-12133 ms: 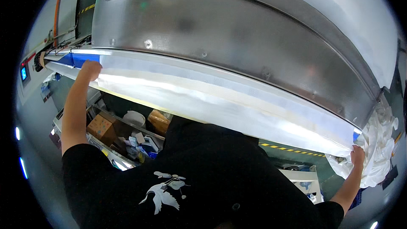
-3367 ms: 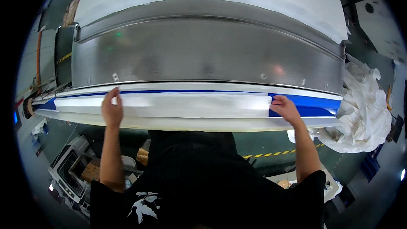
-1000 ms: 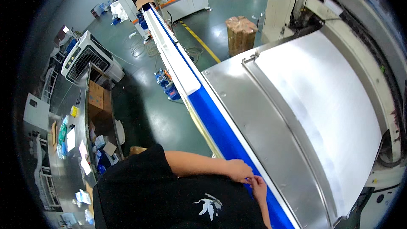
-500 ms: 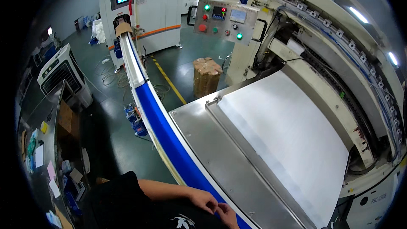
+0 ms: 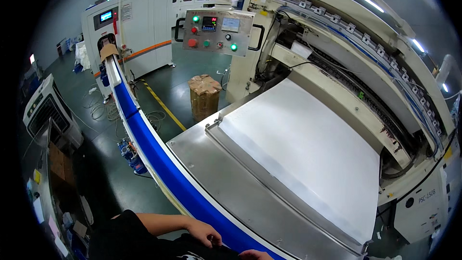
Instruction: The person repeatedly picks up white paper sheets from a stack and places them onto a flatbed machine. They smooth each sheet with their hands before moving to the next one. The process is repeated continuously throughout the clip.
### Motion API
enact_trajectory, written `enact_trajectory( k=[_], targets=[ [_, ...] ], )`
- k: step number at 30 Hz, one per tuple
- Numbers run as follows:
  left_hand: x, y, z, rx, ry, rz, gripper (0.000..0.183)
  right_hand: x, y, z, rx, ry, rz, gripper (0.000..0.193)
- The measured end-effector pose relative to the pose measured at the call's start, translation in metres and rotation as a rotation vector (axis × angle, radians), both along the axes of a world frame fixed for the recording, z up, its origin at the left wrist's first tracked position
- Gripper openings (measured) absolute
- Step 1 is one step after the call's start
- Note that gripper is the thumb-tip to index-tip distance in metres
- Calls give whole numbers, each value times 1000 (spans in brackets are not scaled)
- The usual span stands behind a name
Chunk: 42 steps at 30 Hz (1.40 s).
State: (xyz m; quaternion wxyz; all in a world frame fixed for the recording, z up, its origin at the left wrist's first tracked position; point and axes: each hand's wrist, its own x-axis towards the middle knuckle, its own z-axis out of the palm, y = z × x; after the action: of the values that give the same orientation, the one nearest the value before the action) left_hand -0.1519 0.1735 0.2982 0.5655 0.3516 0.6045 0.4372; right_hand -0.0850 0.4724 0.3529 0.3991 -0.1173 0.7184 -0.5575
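Note:
My left hand [image 5: 205, 232] is held in front of my body, beside the near side of the blue conveyor belt [image 5: 168, 173]. Its fingers are loosely curled in, and I see nothing in them. To its right, my right hand [image 5: 255, 254] shows only its top at the lower edge of the view; its fingers are hidden. The two hands are apart. Beyond the belt lies a metal table [image 5: 231, 188], and past it a wide white sheet [image 5: 308, 159] stretches into a large cream machine [image 5: 337, 84].
A control panel [image 5: 218, 32] with lit buttons stands ahead. Behind it are a white cabinet machine [image 5: 144, 24] and a taped brown cylindrical package [image 5: 204, 98] on the floor. At left are an air cooler [image 5: 53, 113] and a cluttered workbench [image 5: 48, 197].
My hands, touching at the fingertips before, have come apart. The right hand has dropped lower, mostly out of view. The view has turned right, so the surroundings sit farther left.

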Motion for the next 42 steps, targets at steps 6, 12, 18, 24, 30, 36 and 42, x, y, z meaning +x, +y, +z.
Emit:
enact_trajectory(
  k=[6,12,18,24,30,36,42],
  targets=[
    [3,-15,-13,-101,-160,-5,50,2,-1,15,89,70,53,32],
    [3,-23,-14,-124,-231,-48,53,12,0,-1,108,431,65,33],
    [19,-32,-41,-20,-465,98,45,13,-8,10,238,635,141,23],
    [25,-36,-58,-7,-721,319,36,14,-16,-12,441,607,225,25],
    [31,-34,-68,-92,-607,379,33,11,-19,0,405,615,161,20],
    [26,-44,-61,-138,-495,337,36,-1,-14,-36,323,388,216,26],
    [3,-25,-37,-115,-310,618,35,-10,-9,-42,446,86,-161,39]
  ],
)
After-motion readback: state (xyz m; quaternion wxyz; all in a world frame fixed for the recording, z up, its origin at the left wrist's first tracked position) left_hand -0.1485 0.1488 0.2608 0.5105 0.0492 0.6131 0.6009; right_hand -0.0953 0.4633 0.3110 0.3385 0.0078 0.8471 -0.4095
